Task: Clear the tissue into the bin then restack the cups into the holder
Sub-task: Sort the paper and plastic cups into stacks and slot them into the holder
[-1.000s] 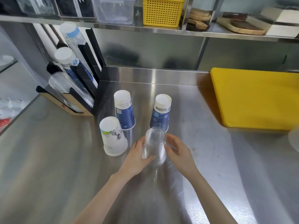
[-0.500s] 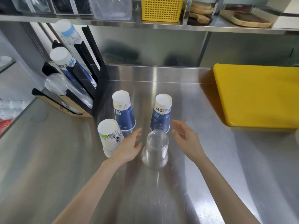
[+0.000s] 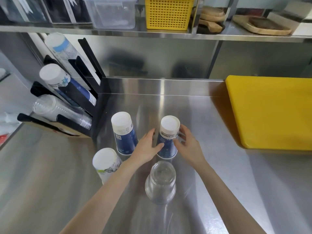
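Note:
Several cups stand upside down on the steel counter [image 3: 194,105]. My left hand [image 3: 147,146] and my right hand [image 3: 188,144] wrap around the right blue paper cup [image 3: 167,142] from both sides, thumbs on its near face. A second blue paper cup [image 3: 124,135] stands to its left, and a white printed paper cup [image 3: 105,164] sits nearer, partly behind my left forearm. A clear plastic cup [image 3: 160,181] stands between my forearms, touched by neither. The black cup holder [image 3: 87,92] at the left holds slanted stacks of paper and clear cups. No tissue or bin shows.
A thick yellow cutting board [image 3: 270,112] lies on the counter at the right. The shelf above carries a yellow basket [image 3: 168,12], a clear container [image 3: 113,12] and wooden boards [image 3: 266,26]. The counter's left edge drops off beside the holder.
Both hands let go of the clear plastic cup, left it standing upside down, and reached forward onto the right blue paper cup. The view has moved closer.

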A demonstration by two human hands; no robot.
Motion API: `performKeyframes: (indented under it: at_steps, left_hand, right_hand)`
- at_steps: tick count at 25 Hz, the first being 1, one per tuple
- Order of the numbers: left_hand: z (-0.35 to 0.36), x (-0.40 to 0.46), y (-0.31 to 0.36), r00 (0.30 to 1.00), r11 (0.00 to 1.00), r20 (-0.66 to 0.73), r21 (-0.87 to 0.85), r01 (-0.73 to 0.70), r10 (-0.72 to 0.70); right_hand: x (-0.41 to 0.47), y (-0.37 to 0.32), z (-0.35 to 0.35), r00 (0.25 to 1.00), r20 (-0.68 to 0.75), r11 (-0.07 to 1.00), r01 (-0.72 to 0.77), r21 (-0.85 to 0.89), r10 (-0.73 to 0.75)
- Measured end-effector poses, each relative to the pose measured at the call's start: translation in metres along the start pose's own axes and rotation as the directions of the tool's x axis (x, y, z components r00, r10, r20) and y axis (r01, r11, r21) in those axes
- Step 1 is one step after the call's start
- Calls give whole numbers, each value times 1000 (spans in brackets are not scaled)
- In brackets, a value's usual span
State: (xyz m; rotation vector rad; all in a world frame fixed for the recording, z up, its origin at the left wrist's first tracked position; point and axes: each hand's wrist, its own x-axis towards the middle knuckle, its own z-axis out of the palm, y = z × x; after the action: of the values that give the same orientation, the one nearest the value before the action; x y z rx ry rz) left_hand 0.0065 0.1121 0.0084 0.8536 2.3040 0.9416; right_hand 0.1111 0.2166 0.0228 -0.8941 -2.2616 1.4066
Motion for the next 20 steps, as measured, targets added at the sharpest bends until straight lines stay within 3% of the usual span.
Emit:
performKeyframes:
  at_steps: [4,10,17,20]
  left_hand:
    - [0,8,7,999,999,26,-10,-41,41]
    - [-26,-15,28,979,986,-116,15,-165,166]
    - [-108,-56,59,845,928,-386,98,-360,369]
    - [-138,-65,55,813,921,-439,112,-372,382]
  right_hand:
    - [4,2,2,1000,2,1000,-13,-22,13]
    - [-7,-30,-11,993,-39,994,109,-5,-109]
    - [-20,-124,-21,936,-69,934,351,71,-346]
    - [-18,-152,-10,913,-37,909,409,87,-407]
